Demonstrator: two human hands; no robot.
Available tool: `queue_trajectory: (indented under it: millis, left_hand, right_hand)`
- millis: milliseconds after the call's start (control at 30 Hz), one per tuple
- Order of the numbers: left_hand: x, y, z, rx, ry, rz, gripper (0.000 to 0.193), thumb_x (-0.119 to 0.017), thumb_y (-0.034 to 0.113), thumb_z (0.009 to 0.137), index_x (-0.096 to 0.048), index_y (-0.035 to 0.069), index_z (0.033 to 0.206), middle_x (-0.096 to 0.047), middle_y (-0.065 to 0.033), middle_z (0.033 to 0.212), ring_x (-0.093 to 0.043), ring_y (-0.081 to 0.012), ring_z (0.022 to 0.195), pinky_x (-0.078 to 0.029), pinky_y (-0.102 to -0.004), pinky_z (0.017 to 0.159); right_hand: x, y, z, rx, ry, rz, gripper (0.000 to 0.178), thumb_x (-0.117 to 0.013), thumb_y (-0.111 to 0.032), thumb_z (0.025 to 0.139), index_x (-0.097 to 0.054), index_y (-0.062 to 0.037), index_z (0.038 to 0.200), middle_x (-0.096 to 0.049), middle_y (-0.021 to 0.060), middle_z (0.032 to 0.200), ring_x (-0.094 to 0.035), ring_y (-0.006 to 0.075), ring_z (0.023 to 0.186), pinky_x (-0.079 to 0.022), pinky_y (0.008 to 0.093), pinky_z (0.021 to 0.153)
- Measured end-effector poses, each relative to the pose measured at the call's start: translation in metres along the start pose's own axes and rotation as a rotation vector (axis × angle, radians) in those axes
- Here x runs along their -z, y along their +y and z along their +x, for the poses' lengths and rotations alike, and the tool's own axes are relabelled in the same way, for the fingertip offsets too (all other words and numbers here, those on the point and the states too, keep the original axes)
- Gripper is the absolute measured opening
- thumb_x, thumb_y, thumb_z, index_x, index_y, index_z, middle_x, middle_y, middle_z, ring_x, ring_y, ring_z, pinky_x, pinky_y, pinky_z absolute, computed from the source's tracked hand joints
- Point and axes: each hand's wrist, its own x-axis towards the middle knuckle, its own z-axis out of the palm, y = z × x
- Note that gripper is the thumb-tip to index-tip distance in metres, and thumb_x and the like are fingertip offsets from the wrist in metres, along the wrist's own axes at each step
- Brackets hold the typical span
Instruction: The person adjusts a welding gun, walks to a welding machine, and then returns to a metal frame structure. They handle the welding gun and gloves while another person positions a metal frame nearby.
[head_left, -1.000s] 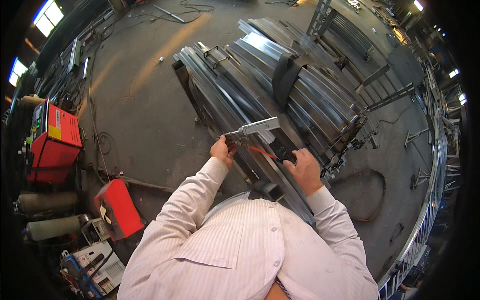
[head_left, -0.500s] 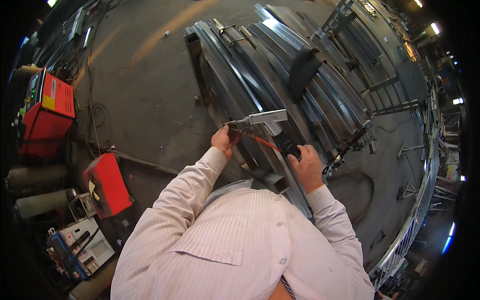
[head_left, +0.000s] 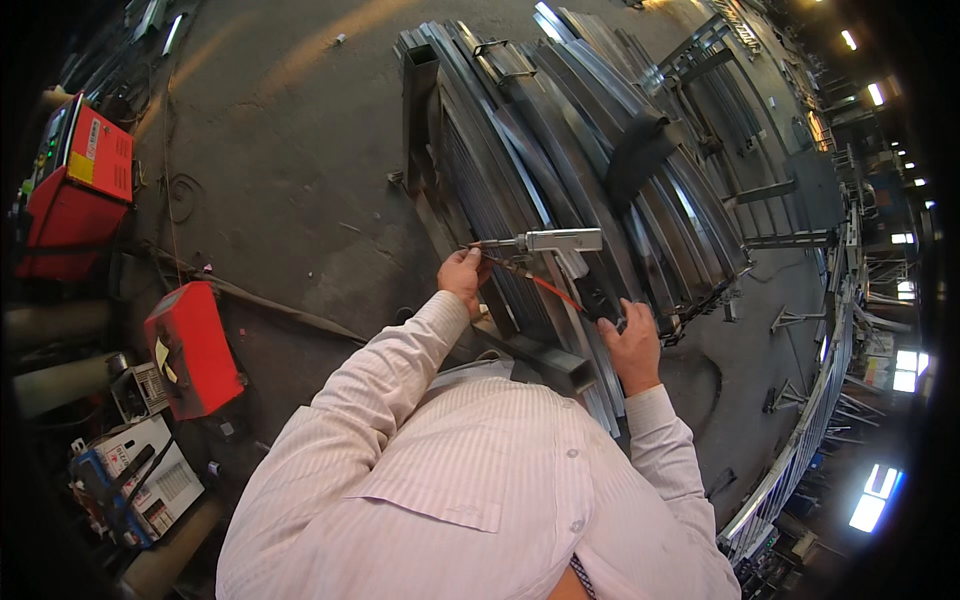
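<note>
You are standing over a stack of long grey steel profiles [head_left: 560, 170] lying on the concrete floor [head_left: 280, 170]. Your right hand [head_left: 632, 345] is closing around the dark grip of a pistol-shaped handheld tool [head_left: 560, 243], whose light grey body is pointing to your left above the profiles. Your left hand [head_left: 465, 278] is sitting at the tool's thin nozzle end, fingers curled as if pinching something small; what they are holding is too small to tell. A thin red cable [head_left: 553, 292] is running from the nozzle area back toward your right hand. Both hands are working just above the near end of the stack, beside a rectangular steel tube [head_left: 545, 362] lying across your front. A dark curved cover [head_left: 640, 150] is resting on the profiles farther away. On your left, a red machine [head_left: 80, 180] and a smaller red case [head_left: 192, 348] are standing well apart from the stack.
</note>
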Motion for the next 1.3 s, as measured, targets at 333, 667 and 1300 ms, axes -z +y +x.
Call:
queue_trajectory:
  millis: [333, 667, 1300]
  left_hand:
    - [0.026, 0.01, -0.004, 0.073, -0.205, 0.097, 0.025, -0.062, 0.021, 0.111, -0.066, 0.007, 0.131, -0.074, -0.0057, 0.124, -0.073, -0.0194, 0.11, -0.058, -0.0363, 0.098]
    - [0.069, 0.032, -0.034, 0.167, -0.22, 0.154, 0.041, -0.062, 0.024, 0.111, -0.058, 0.004, 0.146, -0.07, -0.0089, 0.136, -0.07, -0.022, 0.122, -0.056, -0.0348, 0.096]
    - [0.11, 0.099, -0.176, 0.043, -0.467, 0.315, 0.044, -0.066, 0.015, 0.109, -0.057, -0.002, 0.148, -0.069, -0.0127, 0.138, -0.07, -0.023, 0.122, -0.057, -0.038, 0.107]
  right_hand:
    - [0.037, -0.029, -0.001, -0.098, 0.162, -0.036, 0.053, -0.077, -0.022, 0.094, -0.063, 0.0063, 0.137, -0.062, 0.0253, 0.131, -0.061, 0.0441, 0.122, -0.05, 0.0486, 0.106]
    - [0.05, -0.09, 0.019, 0.127, 0.187, 0.06, 0.045, -0.076, -0.015, 0.095, -0.067, 0.0023, 0.136, -0.066, 0.0241, 0.13, -0.064, 0.0424, 0.119, -0.052, 0.0473, 0.105]
    - [0.019, -0.232, 0.062, 0.447, -0.513, 0.596, 0.033, -0.069, -0.01, 0.098, -0.068, -0.0006, 0.129, -0.079, 0.022, 0.104, -0.078, 0.0362, 0.1, -0.06, 0.0428, 0.087]
